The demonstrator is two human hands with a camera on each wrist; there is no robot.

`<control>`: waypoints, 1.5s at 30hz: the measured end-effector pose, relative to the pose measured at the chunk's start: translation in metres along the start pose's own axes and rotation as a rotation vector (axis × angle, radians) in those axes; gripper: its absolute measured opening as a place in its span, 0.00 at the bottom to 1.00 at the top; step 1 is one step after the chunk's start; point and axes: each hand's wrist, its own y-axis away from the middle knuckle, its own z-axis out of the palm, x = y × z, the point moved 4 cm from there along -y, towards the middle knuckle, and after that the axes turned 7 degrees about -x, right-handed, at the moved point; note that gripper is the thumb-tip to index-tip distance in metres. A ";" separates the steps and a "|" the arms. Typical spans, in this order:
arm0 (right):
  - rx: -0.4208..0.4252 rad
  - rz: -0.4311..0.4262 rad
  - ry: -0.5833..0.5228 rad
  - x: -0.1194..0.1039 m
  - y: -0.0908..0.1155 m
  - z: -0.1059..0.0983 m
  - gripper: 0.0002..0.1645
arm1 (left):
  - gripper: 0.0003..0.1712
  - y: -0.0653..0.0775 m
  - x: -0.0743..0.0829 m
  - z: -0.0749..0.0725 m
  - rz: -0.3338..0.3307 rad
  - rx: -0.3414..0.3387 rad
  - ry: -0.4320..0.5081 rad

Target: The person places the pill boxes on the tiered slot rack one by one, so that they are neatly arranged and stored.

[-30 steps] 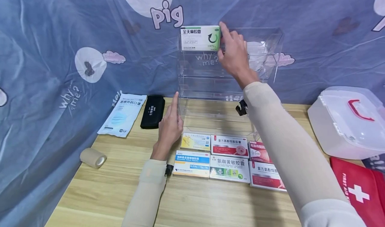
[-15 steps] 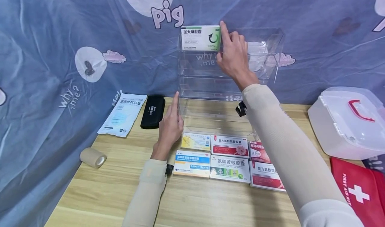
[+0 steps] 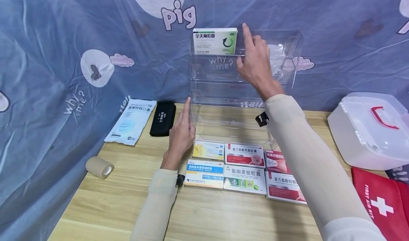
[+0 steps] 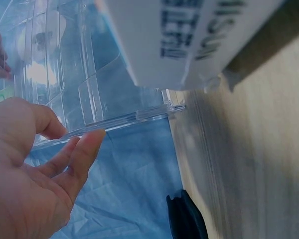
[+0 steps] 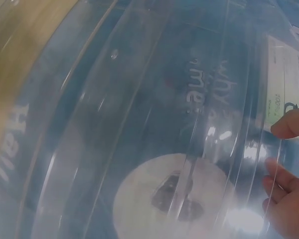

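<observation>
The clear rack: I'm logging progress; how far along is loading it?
Apparently done: a green-and-white box stands in the top tier of the clear rack. In hand: the left hand pinches the rack's side; the right hand is beside that box, not gripping it. Probably remaining: six visible boxes lying on the table.

Rack (image 3: 220, 92): clear plastic, smooth, glossy, bright highlights on its panels. Green-and-white box (image 3: 212, 44): printed card, smooth. Tabletop (image 3: 207, 212): wood-grain surface, smooth, slight sheen. Backdrop (image 3: 54, 85): cloth, creased, matt. Storage case (image 3: 361, 138): translucent whitish plastic, smooth; red handle (image 3: 383, 118) also appears plastic. Mask packet (image 3: 129, 122): thin film, wrinkled edges. Black case (image 3: 163, 119): matt. Tan roll (image 3: 96, 165): matt. Sleeves (image 3: 306, 148): matt cloth. Red pouch (image 3: 383, 219): cloth-like.
</observation>
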 end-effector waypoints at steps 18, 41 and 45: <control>0.083 0.033 -0.149 0.029 0.036 -0.024 0.51 | 0.55 0.001 0.003 -0.001 0.004 0.007 0.011; 0.070 0.107 -0.100 0.152 0.184 -0.048 0.42 | 0.56 0.001 0.001 0.000 -0.010 0.001 0.018; -0.251 0.091 -0.040 0.182 0.209 -0.037 0.42 | 0.56 0.001 0.001 -0.001 -0.006 0.004 0.022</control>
